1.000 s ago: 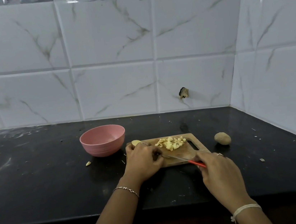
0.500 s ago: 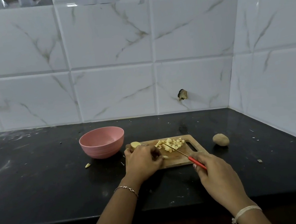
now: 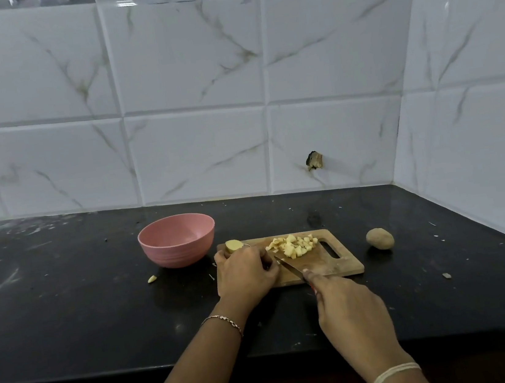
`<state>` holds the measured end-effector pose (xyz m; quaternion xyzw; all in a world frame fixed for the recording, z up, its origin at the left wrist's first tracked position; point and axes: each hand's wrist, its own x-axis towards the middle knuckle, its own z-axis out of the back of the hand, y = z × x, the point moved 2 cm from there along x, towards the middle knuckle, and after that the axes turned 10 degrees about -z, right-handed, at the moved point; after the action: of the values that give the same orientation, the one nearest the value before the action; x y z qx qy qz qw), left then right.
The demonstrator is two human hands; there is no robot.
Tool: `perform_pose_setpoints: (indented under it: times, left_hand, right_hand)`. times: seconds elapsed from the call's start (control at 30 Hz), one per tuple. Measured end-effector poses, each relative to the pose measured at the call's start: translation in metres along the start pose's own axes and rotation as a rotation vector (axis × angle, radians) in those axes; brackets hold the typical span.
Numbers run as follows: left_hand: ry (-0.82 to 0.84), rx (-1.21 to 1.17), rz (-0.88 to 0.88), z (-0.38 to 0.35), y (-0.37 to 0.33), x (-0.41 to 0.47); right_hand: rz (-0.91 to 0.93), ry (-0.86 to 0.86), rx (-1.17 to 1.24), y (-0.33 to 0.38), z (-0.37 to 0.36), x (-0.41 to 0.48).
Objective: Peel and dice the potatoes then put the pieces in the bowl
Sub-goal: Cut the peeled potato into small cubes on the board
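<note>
On the black stone bench [image 3: 68, 312], dead centre of my feed, lies a rectangular wooden cutting board [image 3: 338, 265], its handle slot toward 3 o'clock. I see a heap of pale yellow diced potato pieces [image 3: 293, 245] on its far half, at about 12 o'clock from the board's middle. The left hand [image 3: 246, 272] rests knuckles-up on the 9 o'clock end with its fingers curled down; I cannot tell whether its grip has anything under it. A peeled potato chunk [image 3: 232, 245] sits against its knuckles at the 10 o'clock corner. At 6 o'clock the right hand [image 3: 350, 313] has its grip closed round a slim steel knife [image 3: 290, 266], whose blade slants toward 10 o'clock, tip by the left thumb. A round pink bowl [image 3: 177, 239] stands at 10 o'clock, just beside the board. A brown unpeeled potato [image 3: 379, 239] rests at 3 o'clock, apart from the board, and a small potato scrap [image 3: 151, 279] lies at 9 o'clock.
</note>
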<state>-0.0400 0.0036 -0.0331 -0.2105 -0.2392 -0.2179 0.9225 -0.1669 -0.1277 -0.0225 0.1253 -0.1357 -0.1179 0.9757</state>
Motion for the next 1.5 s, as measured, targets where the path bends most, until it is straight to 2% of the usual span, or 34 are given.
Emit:
perform_pose_setpoints:
  times: [0.17,0.37,0.7,0.93,1.17,1.4,1.5]
  left_hand:
    - [-0.004,0.003,0.008,0.0,0.0,0.0]
    - [-0.002,-0.008,0.015,0.001,0.0,-0.002]
    - [-0.034,-0.017,0.027,0.001,0.0,-0.002]
    - [-0.042,-0.01,0.016,0.003,-0.001,-0.003]
    - [-0.031,-0.007,0.034,0.003,0.0,-0.003]
    - [-0.042,0.019,0.055,0.002,0.001,0.0]
    - [-0.018,0.044,0.043,0.004,0.002,0.005]
  right_hand:
    - [0.023,0.017,-0.152,0.011,-0.002,0.004]
    - [0.075,-0.004,-0.191,0.022,-0.004,0.006]
    - [0.006,-0.043,-0.066,0.008,-0.004,-0.007]
    - [0.031,0.023,-0.131,0.017,-0.003,-0.005]
    - [0.114,0.003,-0.125,0.024,0.003,0.003]
    - [0.06,0.09,-0.153,0.009,0.019,0.009]
    - [0.055,-0.013,-0.114,0.0,0.026,0.009]
